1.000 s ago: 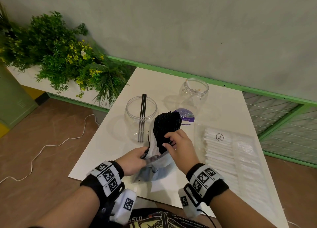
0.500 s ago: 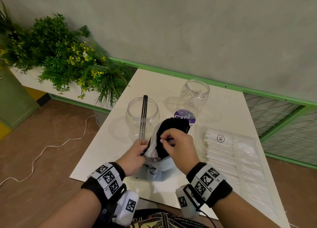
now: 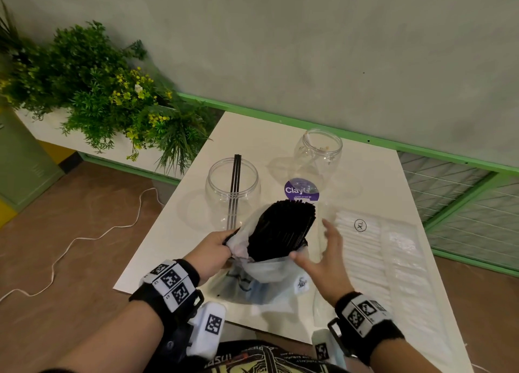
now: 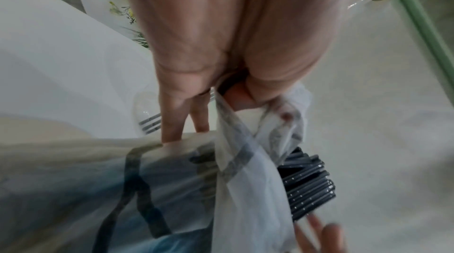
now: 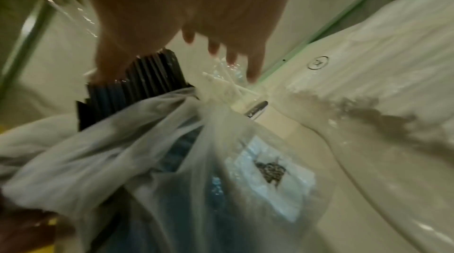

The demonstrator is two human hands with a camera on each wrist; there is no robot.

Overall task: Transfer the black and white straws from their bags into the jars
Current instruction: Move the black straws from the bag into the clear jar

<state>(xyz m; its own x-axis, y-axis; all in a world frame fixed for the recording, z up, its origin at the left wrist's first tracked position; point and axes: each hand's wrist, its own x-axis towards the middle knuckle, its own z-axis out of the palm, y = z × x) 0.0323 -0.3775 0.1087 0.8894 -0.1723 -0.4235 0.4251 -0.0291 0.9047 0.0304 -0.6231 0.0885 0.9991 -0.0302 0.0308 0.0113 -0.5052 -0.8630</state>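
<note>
The left hand (image 3: 212, 250) pinches the rim of the plastic bag (image 3: 264, 277) on the worktop (image 3: 373, 176), black straws (image 3: 282, 229) jutting from its mouth. The right hand (image 3: 325, 256) is spread beside the bundle, thumb at the bag's edge, gripping nothing.

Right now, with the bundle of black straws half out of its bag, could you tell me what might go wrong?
1. Only the left hand grips the bag; the right hand is open, so the black straws could slide out and scatter.
2. The near jar, holding a few straws, stands right beside the bundle and might get knocked.
</note>
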